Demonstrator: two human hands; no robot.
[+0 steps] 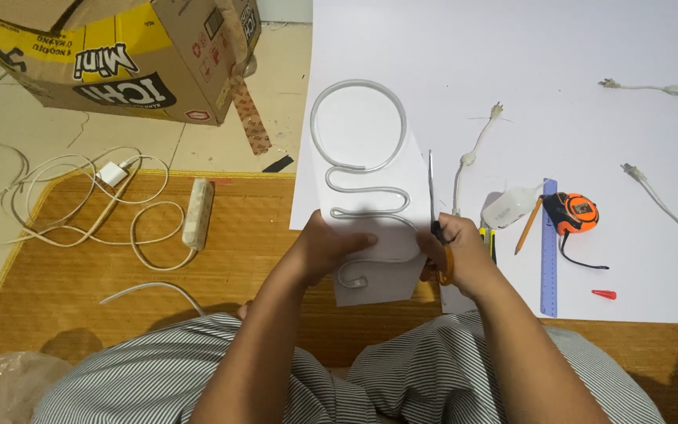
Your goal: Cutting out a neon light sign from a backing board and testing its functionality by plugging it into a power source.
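My left hand presses down on a white sheet piece that carries a clear bent tube shaped into a loop and several curves. My right hand grips orange-handled scissors, whose blades point away from me along the right edge of that piece. Both hands rest at the near edge of a large white board lying on the floor.
An orange tape measure, blue ruler, pencil, small glue bottle, red cap and several white cord pieces lie on the board. Left are a power strip, white cables and a cardboard box.
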